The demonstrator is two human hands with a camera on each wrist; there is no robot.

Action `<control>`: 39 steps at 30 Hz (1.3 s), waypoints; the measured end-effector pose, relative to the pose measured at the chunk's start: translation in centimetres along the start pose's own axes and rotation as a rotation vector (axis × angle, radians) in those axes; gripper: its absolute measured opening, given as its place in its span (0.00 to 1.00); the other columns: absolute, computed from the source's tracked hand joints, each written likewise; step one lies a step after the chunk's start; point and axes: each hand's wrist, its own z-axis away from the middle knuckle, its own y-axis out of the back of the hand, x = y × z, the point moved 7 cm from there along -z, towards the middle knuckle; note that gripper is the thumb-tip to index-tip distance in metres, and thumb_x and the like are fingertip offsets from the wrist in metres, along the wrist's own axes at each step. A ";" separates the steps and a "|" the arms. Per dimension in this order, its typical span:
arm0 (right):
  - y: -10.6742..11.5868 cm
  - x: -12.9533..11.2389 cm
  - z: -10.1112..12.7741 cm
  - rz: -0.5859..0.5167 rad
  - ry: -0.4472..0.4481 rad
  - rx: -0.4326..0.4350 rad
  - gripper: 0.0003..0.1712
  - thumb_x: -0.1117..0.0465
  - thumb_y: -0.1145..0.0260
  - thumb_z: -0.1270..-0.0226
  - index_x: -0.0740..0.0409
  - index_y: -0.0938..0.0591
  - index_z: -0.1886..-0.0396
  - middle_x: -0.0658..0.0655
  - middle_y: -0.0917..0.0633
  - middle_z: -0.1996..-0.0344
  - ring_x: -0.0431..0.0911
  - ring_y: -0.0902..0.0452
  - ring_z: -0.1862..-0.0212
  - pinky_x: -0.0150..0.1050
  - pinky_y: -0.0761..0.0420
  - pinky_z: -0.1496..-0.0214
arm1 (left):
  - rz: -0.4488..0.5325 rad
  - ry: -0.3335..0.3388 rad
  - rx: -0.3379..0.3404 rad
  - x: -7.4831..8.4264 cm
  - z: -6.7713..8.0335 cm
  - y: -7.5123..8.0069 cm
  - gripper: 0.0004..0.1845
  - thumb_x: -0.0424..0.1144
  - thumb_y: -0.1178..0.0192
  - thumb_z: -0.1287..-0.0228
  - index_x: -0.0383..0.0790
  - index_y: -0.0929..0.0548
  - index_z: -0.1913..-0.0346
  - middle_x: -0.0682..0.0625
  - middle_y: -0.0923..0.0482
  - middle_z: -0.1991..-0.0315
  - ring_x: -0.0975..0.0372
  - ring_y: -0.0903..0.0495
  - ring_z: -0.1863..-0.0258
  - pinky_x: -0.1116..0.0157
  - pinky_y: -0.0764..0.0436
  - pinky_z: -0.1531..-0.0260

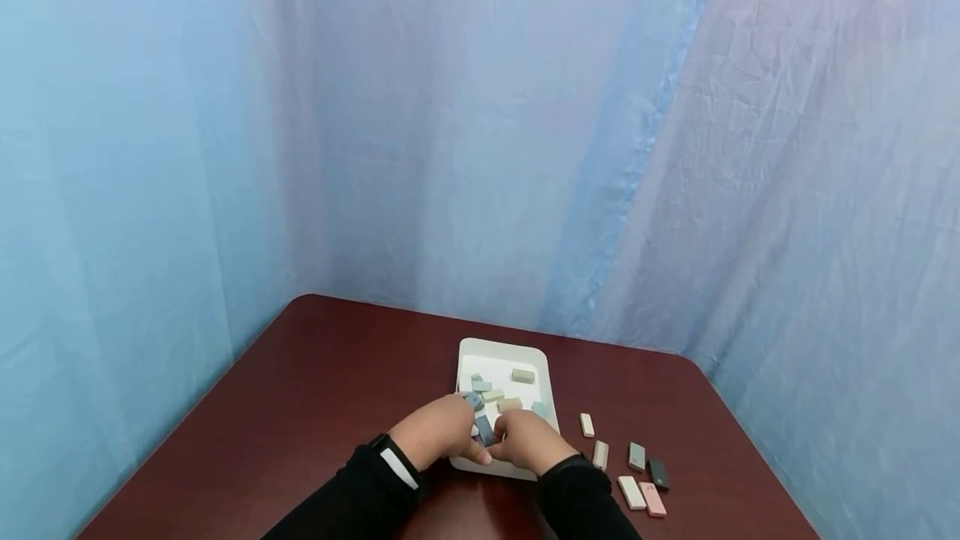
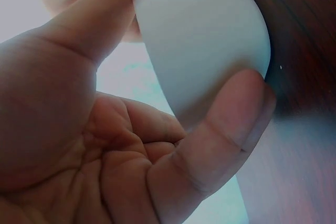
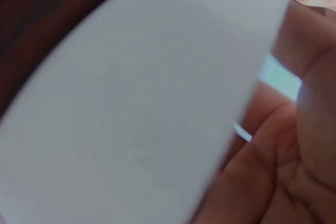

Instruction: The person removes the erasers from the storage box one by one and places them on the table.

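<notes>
Left hand [image 1: 438,432] and right hand [image 1: 528,440] both pinch grey-blue blocks [image 1: 480,417] over white tray [image 1: 501,351]. Six loose blocks [image 1: 633,473] at tray's 4 o'clock

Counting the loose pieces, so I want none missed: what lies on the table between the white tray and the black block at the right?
In the head view, three blocks lie between the white tray and the black block: a cream block, a beige block and a grey-green block.

Both hands meet over the near edge of the white tray [image 1: 501,350] on the dark red desk [image 1: 300,398]. The left hand [image 1: 438,432] and right hand [image 1: 528,442] hold a grey-blue block [image 1: 483,430] between them. Six loose blocks [image 1: 636,457] lie right of the tray.
</notes>
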 end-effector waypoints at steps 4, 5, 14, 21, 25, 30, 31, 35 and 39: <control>-0.9 1.0 0.1 -0.054 -0.031 -0.028 0.25 0.60 0.24 0.34 0.48 0.27 0.87 0.44 0.34 0.87 0.40 0.42 0.80 0.37 0.39 0.74 | 0.026 0.002 -0.003 0.0 0.0 -0.6 0.31 0.65 0.23 0.44 0.38 0.16 0.75 0.49 0.22 0.74 0.63 0.29 0.74 0.65 0.23 0.64; -1.0 1.2 0.0 -0.066 -0.035 -0.032 0.27 0.61 0.24 0.34 0.47 0.29 0.88 0.44 0.37 0.87 0.40 0.44 0.80 0.37 0.40 0.74 | 0.036 0.004 0.002 0.1 0.0 -0.6 0.31 0.65 0.22 0.44 0.37 0.15 0.74 0.49 0.22 0.74 0.63 0.29 0.74 0.65 0.23 0.64; -1.2 1.8 -0.3 -0.048 -0.042 -0.050 0.25 0.63 0.24 0.37 0.49 0.27 0.88 0.44 0.34 0.88 0.40 0.42 0.80 0.36 0.39 0.74 | 0.017 -0.005 0.024 0.3 0.0 -0.1 0.31 0.64 0.22 0.45 0.37 0.15 0.74 0.47 0.21 0.73 0.62 0.28 0.74 0.65 0.22 0.64; -0.5 2.1 0.1 -0.066 -0.080 -0.035 0.26 0.65 0.23 0.40 0.48 0.29 0.88 0.44 0.36 0.88 0.41 0.42 0.80 0.37 0.40 0.74 | 0.023 0.010 0.018 0.1 -0.1 -0.2 0.32 0.66 0.23 0.44 0.38 0.16 0.77 0.49 0.23 0.76 0.62 0.28 0.75 0.64 0.23 0.64; -0.4 2.5 0.3 -0.038 -0.087 -0.004 0.23 0.68 0.25 0.42 0.50 0.29 0.87 0.45 0.35 0.87 0.41 0.41 0.80 0.37 0.39 0.74 | 0.023 0.012 0.017 0.1 -0.1 -0.2 0.32 0.66 0.22 0.45 0.38 0.16 0.77 0.50 0.23 0.75 0.62 0.29 0.75 0.64 0.23 0.64; -0.1 2.9 0.6 -0.008 -0.081 0.064 0.17 0.70 0.28 0.49 0.52 0.26 0.86 0.45 0.31 0.86 0.42 0.37 0.79 0.36 0.37 0.74 | 0.002 0.014 0.019 0.1 -0.1 -0.3 0.33 0.66 0.22 0.45 0.36 0.17 0.74 0.50 0.24 0.75 0.63 0.30 0.74 0.65 0.24 0.64; -0.1 2.9 0.6 -0.013 -0.081 0.072 0.16 0.71 0.28 0.50 0.52 0.25 0.86 0.45 0.31 0.86 0.42 0.37 0.79 0.37 0.36 0.74 | -0.001 0.018 0.020 0.1 -0.1 -0.3 0.33 0.66 0.22 0.45 0.36 0.17 0.74 0.51 0.24 0.75 0.63 0.31 0.75 0.65 0.24 0.64; 0.0 3.1 0.8 -0.020 -0.083 0.083 0.16 0.69 0.26 0.48 0.52 0.24 0.85 0.45 0.30 0.86 0.41 0.36 0.79 0.36 0.36 0.74 | -0.010 0.034 -0.003 0.0 -0.2 -0.2 0.33 0.68 0.24 0.44 0.38 0.17 0.77 0.51 0.25 0.75 0.62 0.31 0.75 0.65 0.26 0.65; 0.1 3.0 0.9 -0.027 -0.102 0.084 0.19 0.65 0.22 0.44 0.53 0.24 0.84 0.46 0.30 0.86 0.42 0.35 0.79 0.37 0.35 0.74 | -0.001 0.030 -0.019 0.0 -0.2 -0.3 0.32 0.68 0.25 0.43 0.40 0.17 0.78 0.51 0.24 0.73 0.62 0.30 0.74 0.64 0.26 0.63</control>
